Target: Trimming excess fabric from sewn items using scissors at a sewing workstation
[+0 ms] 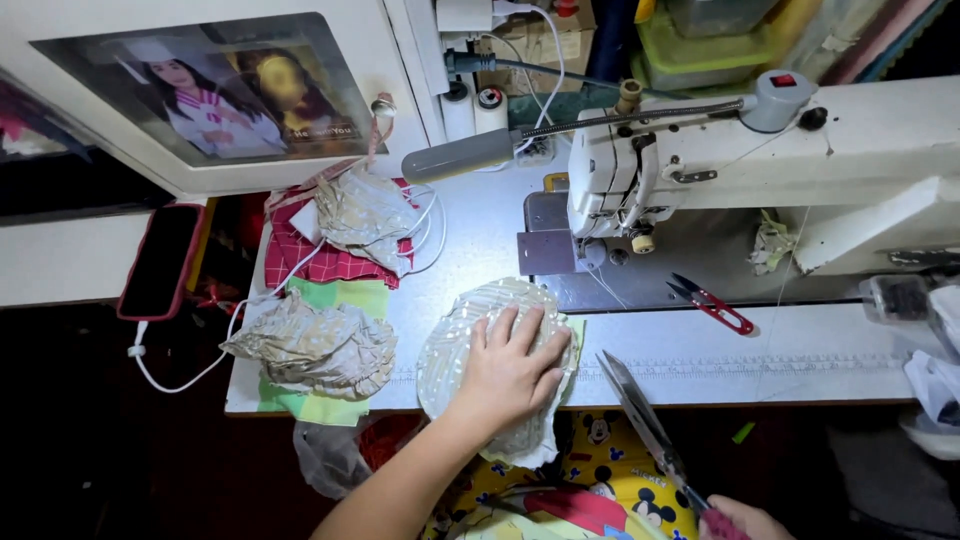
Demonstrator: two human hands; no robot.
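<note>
My left hand (512, 368) lies flat, fingers spread, on a round piece of pale patterned fabric (460, 335) at the front edge of the sewing table (480, 215); a green layer shows under the fabric's right side. My right hand (745, 520), at the bottom edge of the view, grips the handle of long fabric scissors (640, 415). Their blades point up and left, tips just right of the fabric and my left hand, blades slightly apart.
A white sewing machine (700, 160) with a grey gooseneck lamp (460, 155) stands at the back right. Red-handled thread snips (712, 303) lie on its bed. Crumpled fabric pieces (315, 345), red checked cloth (320, 262) and a red-cased phone (160, 262) on a cable lie left.
</note>
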